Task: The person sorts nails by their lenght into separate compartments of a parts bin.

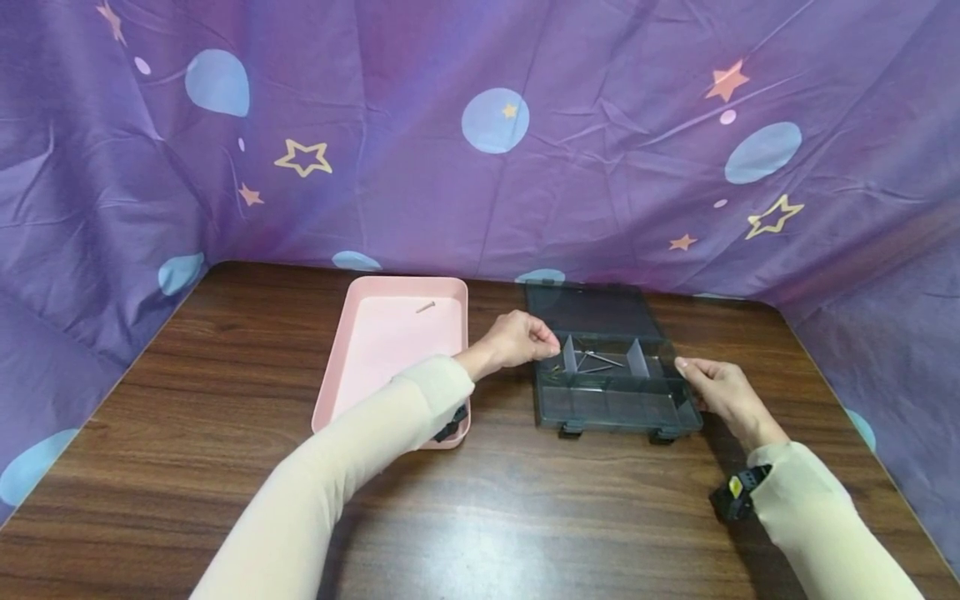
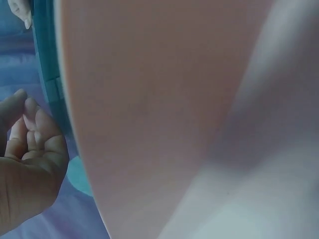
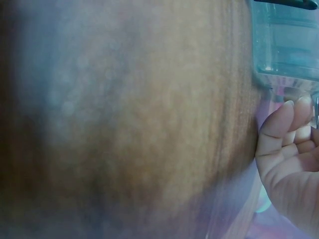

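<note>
A dark translucent compartment box (image 1: 607, 404) lies with its lid (image 1: 592, 312) folded back. My left hand (image 1: 517, 339) is over the box's left compartment, fingers curled and the tips of thumb and index finger together; nothing shows between them in the left wrist view. Just below those fingertips, a small brassy screw (image 1: 556, 368) is visible. Several long silver screws (image 1: 602, 358) lie crossed in the middle compartment, between two upright dividers (image 1: 637, 358). At the box's right side, my right hand (image 1: 723, 396) pinches the wall near its back corner between thumb and fingers.
To the left stands a pink tray (image 1: 337, 358) with one screw (image 1: 425, 307) near its far end. My left forearm crosses above the tray's near right corner. Two latches (image 1: 572, 430) stick out from the box's front. A purple curtain (image 1: 420, 192) hangs behind the wooden table (image 1: 525, 517).
</note>
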The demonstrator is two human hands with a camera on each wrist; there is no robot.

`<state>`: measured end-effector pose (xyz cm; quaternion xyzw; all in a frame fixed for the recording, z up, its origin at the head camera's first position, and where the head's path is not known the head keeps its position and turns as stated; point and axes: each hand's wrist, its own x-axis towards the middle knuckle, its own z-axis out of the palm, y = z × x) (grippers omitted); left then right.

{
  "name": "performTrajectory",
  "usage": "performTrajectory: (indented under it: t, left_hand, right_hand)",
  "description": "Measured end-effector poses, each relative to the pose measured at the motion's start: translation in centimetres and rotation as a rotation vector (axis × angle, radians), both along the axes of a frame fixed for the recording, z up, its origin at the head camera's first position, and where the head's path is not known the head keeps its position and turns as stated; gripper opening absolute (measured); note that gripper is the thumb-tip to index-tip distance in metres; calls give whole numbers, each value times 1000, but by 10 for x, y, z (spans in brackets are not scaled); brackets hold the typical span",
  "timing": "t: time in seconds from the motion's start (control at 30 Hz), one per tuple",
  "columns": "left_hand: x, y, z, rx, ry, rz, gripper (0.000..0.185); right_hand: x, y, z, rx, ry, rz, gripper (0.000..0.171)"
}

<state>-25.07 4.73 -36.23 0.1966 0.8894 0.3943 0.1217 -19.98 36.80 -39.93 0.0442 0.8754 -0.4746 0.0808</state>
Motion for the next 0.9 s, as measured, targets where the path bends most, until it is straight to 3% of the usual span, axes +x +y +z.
performTrajectory:
  t: [0.3,0.7,0.9]
  left_hand:
    - [-1,-10,5,53,16,3,13]
    - [-8,-43,8,194,35,119,15]
    - [-12,-59,9,209,28,179,16]
  right_hand:
    - [0,0,0,-1,10,15,65]
    - [1,0,-1,4,12,-1,66]
    - [1,1,-3,-5,31,2,66]
